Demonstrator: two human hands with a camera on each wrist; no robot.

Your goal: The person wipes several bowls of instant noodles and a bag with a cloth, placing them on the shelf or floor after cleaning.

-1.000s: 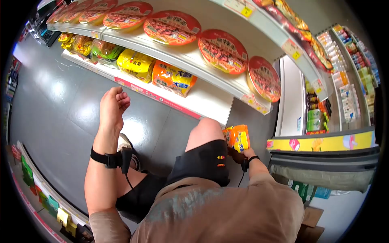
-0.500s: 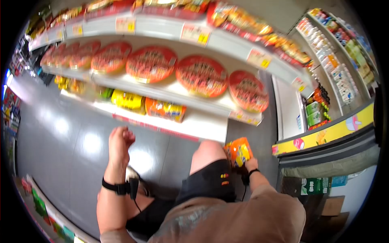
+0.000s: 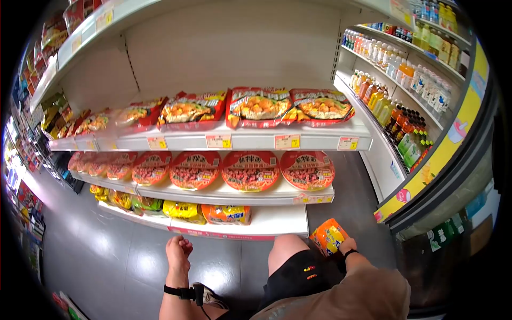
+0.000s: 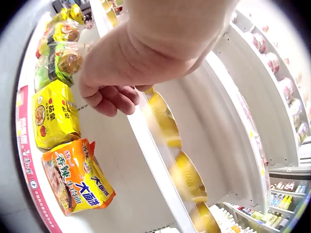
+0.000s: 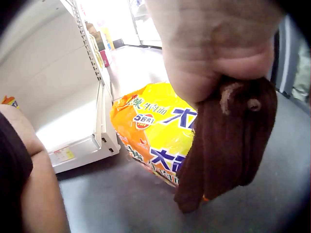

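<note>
My right hand (image 3: pixel 348 245) grips an orange and yellow instant noodle multipack (image 3: pixel 328 236) beside my right knee, over the floor. A dark brown cloth (image 5: pixel 228 145) hangs from this hand and covers part of the pack in the right wrist view; the fingertips are hidden there. Loosely curled and holding nothing, my left hand (image 3: pixel 177 253) hangs in front of the bottom shelf. A similar orange noodle multipack (image 4: pixel 77 177) lies on that shelf, with a yellow noodle pack (image 4: pixel 56 114) next to it.
Red-lidded noodle bowls (image 3: pixel 250 172) line the shelf above, and red food packs (image 3: pixel 260 108) the one over that. To the right stand bottles (image 3: pixel 408 133) behind a cooler's yellow edge strip (image 3: pixel 426 165). The shelf's end post (image 5: pixel 87 43) rises near my right hand.
The head view has tilted up, so the shelves sit lower and the upper shelf and bottles show more. My right hand still holds the noodle multipack; my left hand stays loosely curled.
</note>
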